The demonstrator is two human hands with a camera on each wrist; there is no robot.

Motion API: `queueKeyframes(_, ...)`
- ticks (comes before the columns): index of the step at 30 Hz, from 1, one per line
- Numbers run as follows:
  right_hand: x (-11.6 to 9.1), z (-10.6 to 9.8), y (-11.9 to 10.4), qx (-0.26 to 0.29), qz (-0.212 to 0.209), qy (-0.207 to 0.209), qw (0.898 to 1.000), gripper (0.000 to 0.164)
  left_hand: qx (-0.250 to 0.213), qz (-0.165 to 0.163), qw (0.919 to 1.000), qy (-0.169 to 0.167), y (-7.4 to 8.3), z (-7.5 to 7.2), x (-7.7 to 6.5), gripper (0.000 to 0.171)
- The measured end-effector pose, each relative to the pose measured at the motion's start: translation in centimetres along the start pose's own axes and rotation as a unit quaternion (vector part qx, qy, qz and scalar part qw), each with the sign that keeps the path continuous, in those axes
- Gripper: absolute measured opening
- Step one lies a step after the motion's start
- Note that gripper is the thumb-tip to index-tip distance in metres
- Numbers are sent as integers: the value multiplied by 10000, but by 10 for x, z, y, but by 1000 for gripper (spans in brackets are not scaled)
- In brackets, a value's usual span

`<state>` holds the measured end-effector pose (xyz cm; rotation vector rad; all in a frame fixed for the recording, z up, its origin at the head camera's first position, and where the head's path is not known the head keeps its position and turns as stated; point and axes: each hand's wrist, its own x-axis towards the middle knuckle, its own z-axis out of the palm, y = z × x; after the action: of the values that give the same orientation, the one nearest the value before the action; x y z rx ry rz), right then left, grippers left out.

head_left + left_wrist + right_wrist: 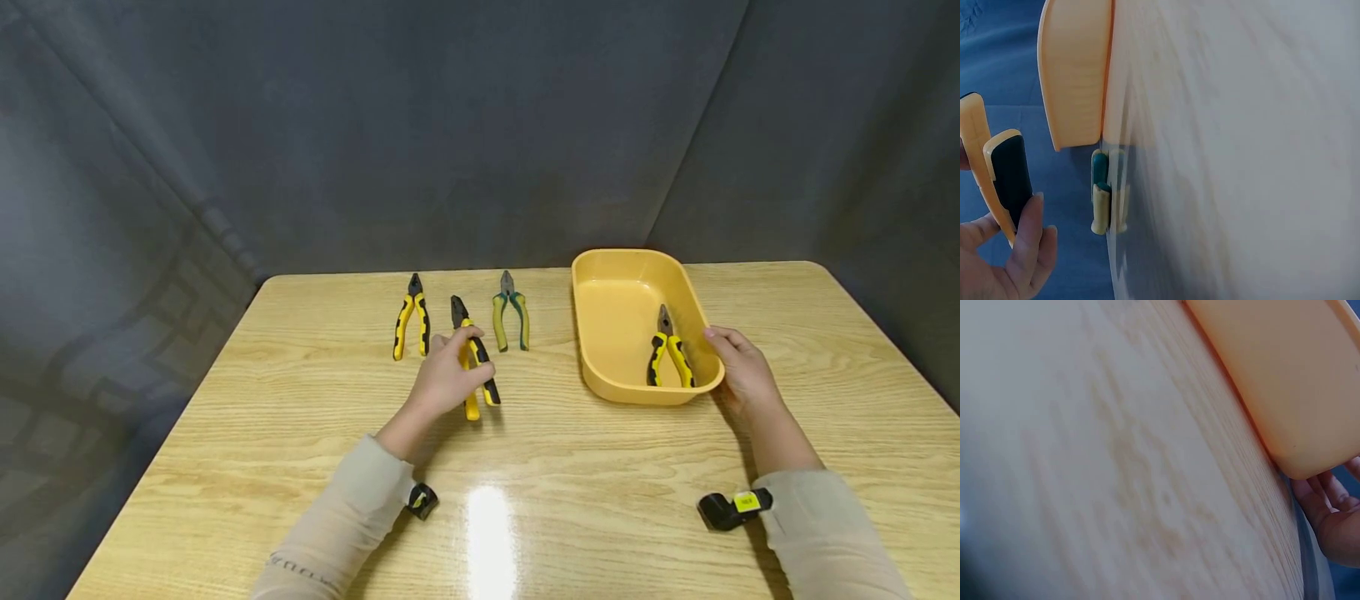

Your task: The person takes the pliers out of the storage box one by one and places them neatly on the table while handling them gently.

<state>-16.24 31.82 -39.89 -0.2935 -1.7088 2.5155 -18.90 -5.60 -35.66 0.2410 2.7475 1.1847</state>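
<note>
My left hand (447, 377) grips a pair of yellow-and-black pliers (485, 367) by the handles, jaws pointing away from me. In the left wrist view, the handles of these pliers (1013, 175) stand up between thumb and fingers, raised off the table. At the right side of a yellow plastic bin (622, 392), my right hand (742, 371) holds the rim with its thumb on the edge and its fingers outside the wall. Inside the bin lies another pair of yellow-and-black pliers (666, 346), handles toward me. The right wrist view shows the fingers (1329, 494) against the bin's lower corner.
Yellow-and-black pliers (412, 317) lie left of my left hand. Green-handled pliers (511, 312) lie between that hand and the bin. Everything rests on a light wooden table (300, 400), with a dark cloth (465, 133) hanging behind it.
</note>
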Motion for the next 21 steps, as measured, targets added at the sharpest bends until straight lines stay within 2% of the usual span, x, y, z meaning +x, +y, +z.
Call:
queueKeyframes(13,-1,0,-2,-547,89,186,9983,13,142,-149,9998,-79,-12,-6,-3,56)
queueKeyframes(21,-3,2,-5,-608,200,194,9978,16,296,-141,9994,-108,-16,-9,-5,56)
